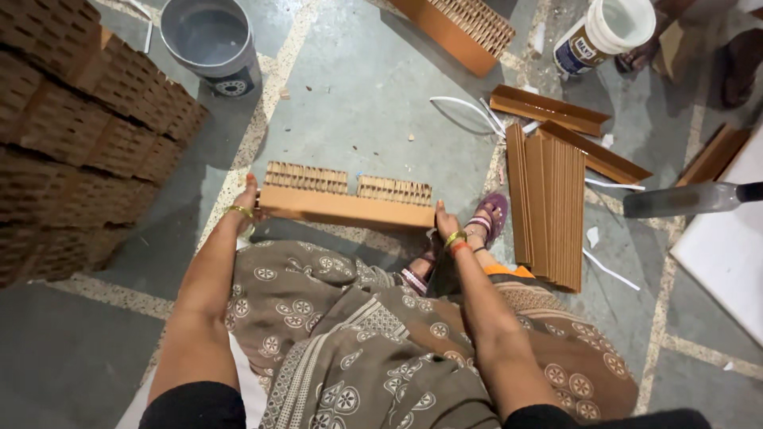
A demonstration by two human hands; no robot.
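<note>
I see the cardboard honeycomb block (pixel 346 205) lying crosswise at frame centre, left hand (pixel 245 203) and right hand (pixel 445 222) gripping its ends.

A grey stone floor (pixel 373 87) carries two plastic buckets (pixel 211 40), stacked brown honeycomb blocks (pixel 79 127), a row of upright cardboard strips (pixel 548 202), loose strips (pixel 548 109) and paper scraps (pixel 608 268).

A single head-worn camera looks steeply down past the person's lap at the grey floor (pixel 373 95), close enough that both forearms fill the lower frame.
</note>
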